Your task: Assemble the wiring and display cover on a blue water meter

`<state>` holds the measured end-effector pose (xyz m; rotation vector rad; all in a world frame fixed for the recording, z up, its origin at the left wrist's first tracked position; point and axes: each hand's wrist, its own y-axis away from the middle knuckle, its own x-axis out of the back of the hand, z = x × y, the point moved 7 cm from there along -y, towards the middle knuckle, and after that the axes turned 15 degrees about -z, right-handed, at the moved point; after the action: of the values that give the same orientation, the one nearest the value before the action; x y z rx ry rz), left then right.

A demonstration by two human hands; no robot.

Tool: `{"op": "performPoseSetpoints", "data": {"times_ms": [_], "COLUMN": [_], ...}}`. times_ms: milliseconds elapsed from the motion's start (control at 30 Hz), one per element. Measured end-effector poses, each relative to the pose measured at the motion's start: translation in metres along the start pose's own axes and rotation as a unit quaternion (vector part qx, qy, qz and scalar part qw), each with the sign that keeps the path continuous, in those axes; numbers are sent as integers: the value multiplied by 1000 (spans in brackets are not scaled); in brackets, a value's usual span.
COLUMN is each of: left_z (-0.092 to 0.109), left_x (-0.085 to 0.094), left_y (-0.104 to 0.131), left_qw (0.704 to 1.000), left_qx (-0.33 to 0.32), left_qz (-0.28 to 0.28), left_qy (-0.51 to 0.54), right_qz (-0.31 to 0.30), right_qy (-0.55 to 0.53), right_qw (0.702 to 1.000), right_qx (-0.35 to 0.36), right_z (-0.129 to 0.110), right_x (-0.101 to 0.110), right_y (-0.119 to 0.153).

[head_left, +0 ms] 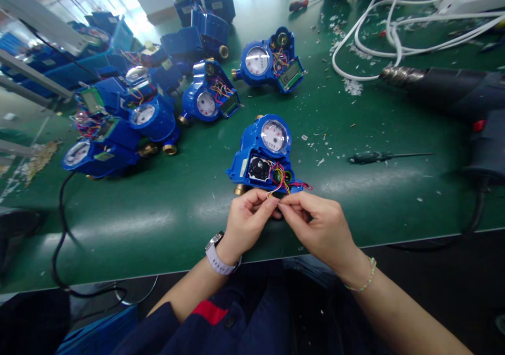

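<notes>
In front of me on the green bench lies a blue water meter (252, 139) with its round dial facing up and its electronics housing open. Thin red, yellow and white wires (281, 175) spill from the housing toward me. At the meter's near edge my left hand (246, 223) pinches the wire ends between thumb and fingers. My right hand (321, 229) meets it there, thumb and forefinger closed on a wire end too. The fingertips almost touch, and the exact ends are hidden between them.
Two opened blue meters (256, 60) (207, 100) stand farther back, with several more stacked at left. A dark screwdriver (371, 157) lies at right, near a heat gun (434, 84). White cable (357, 34), scraps and a red-handled screwdriver (299, 5) are at the back.
</notes>
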<state>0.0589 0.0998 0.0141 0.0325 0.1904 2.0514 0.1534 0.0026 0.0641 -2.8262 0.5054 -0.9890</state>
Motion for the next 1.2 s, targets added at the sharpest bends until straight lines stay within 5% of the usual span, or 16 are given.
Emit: {"op": "performPoseSetpoints", "data": {"times_ms": [333, 700, 967, 1200], "left_z": [2, 3, 3, 9], "left_x": [-1, 1, 1, 5], "left_y": [1, 1, 0, 2], "left_qw": [1000, 1000, 1000, 995], "left_qx": [2, -8, -5, -30], "left_qz": [-10, -5, -7, 14], "left_qy": [-1, -10, -14, -95], "right_qz": [15, -60, -87, -51], "right_qy": [-148, 37, -4, 33], "right_qw": [985, 997, 996, 998], "right_qx": [-86, -19, -37, -13], "right_z": [19, 1, 10, 4], "right_x": [-1, -3, -5, 0], "right_y": [6, -2, 1, 0]}}
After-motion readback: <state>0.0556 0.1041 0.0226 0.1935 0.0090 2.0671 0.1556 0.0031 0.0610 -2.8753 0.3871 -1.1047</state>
